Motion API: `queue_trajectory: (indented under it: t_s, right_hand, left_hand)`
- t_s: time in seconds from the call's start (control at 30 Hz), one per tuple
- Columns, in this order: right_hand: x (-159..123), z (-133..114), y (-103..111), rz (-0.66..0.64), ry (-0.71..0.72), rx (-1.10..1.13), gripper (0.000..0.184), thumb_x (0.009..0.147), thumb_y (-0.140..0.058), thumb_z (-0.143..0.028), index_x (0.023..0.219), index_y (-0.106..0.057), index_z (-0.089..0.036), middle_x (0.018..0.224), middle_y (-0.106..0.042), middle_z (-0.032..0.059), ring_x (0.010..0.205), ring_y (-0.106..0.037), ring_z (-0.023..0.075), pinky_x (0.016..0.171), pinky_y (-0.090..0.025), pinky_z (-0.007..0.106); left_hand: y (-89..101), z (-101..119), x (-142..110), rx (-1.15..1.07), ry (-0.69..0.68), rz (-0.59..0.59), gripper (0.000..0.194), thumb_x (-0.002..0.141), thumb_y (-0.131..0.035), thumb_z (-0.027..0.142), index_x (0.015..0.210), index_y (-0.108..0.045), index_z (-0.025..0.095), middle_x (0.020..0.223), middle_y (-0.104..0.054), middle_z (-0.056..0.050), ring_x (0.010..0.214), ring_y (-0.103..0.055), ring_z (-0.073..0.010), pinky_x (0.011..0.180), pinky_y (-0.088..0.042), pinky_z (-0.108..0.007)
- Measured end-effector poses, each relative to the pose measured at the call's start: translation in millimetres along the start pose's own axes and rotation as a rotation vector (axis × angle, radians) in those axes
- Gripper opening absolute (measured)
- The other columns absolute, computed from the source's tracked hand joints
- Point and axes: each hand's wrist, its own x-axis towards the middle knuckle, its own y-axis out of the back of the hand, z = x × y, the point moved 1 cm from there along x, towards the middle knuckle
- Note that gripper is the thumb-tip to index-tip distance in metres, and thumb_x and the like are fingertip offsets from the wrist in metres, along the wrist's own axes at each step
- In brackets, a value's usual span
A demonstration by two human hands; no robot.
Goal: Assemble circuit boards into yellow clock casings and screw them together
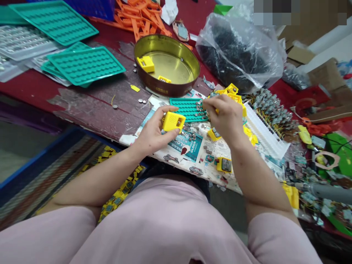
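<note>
The left hand [154,137] had its thumb and fingers part-way open around the little yellow case [169,122], thumb on the near side and a finger over the far side. The case sat just off the near-left corner of the small green tray [183,109], over the near edge side of the worktop [101,106]. Looked like light, stiff plastic to me, probably a bit slick, not super fragile. I'd grab it by the outer side walls and stay off the cutout, since the metal bit in there might pop out if it got tipped. No need to squeeze hard, IMO.

The right hand [227,115] was at the tray's right end, fingertips drawn in by the small metal discs [198,106]. Couldn't tell if they'd closed on one, tbh.

More loose discs [193,136] lay on the near side of the tray, and another yellow case [224,164] was down by the worktop's near edge. Further out, the round tin [168,89] stood beyond the tray, with a clear plastic bag [242,55] to its right.
</note>
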Motion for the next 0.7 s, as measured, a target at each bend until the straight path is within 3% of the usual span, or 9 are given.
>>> queue_trajectory:
  t_s: [0.17,0.33,0.47,0.6,0.7]
  right_hand:
    - [35,52,-52,-0.207,-0.005,-0.152,0.033,0.094,-0.052,-0.043,0.078,-0.070,-0.021,0.096,-0.068,0.0117,0.106,-0.053,0.0313,0.091,-0.044,0.054]
    - [39,67,-76,-0.218,0.000,-0.088,0.040,0.093,-0.051,-0.053,0.078,-0.070,-0.021,0.107,-0.066,0.0134,0.114,-0.048,0.0328,0.098,-0.038,0.061]
    - [35,44,-55,-0.135,-0.030,-0.038,0.033,0.092,-0.055,-0.048,0.080,-0.072,-0.023,0.101,-0.069,0.0121,0.104,-0.054,0.0308,0.092,-0.044,0.055]
    - [21,-9,-13,-0.064,-0.044,0.191,0.020,0.094,-0.058,-0.035,0.093,-0.074,-0.024,0.086,-0.070,0.0052,0.083,-0.061,0.0204,0.079,-0.050,0.040]
    - [7,-41,8,-0.077,-0.016,0.347,0.017,0.092,-0.061,-0.035,0.088,-0.073,-0.024,0.082,-0.069,0.0019,0.075,-0.060,0.0155,0.073,-0.050,0.034]
  left_hand:
    - [-1.3,7,2,-0.139,0.089,-0.018,0.056,0.069,-0.075,0.025,0.117,-0.046,0.022,0.093,-0.063,0.001,0.076,-0.065,-0.0126,0.071,-0.050,-0.024]
    - [0.0,6,2,-0.204,0.105,-0.031,0.055,0.067,-0.076,0.023,0.112,-0.045,0.023,0.091,-0.063,0.002,0.076,-0.065,-0.0128,0.072,-0.050,-0.025]
    - [0.6,5,3,-0.219,0.120,-0.009,0.055,0.066,-0.076,0.022,0.111,-0.044,0.023,0.092,-0.063,0.002,0.077,-0.066,-0.0131,0.073,-0.050,-0.025]
    - [-0.2,2,5,-0.280,0.144,0.023,0.057,0.066,-0.076,0.024,0.113,-0.042,0.023,0.093,-0.065,0.001,0.079,-0.068,-0.0152,0.074,-0.054,-0.029]
    - [-1.5,0,7,-0.291,0.130,0.040,0.057,0.067,-0.076,0.025,0.114,-0.043,0.022,0.090,-0.064,0.002,0.078,-0.067,-0.0151,0.072,-0.055,-0.029]
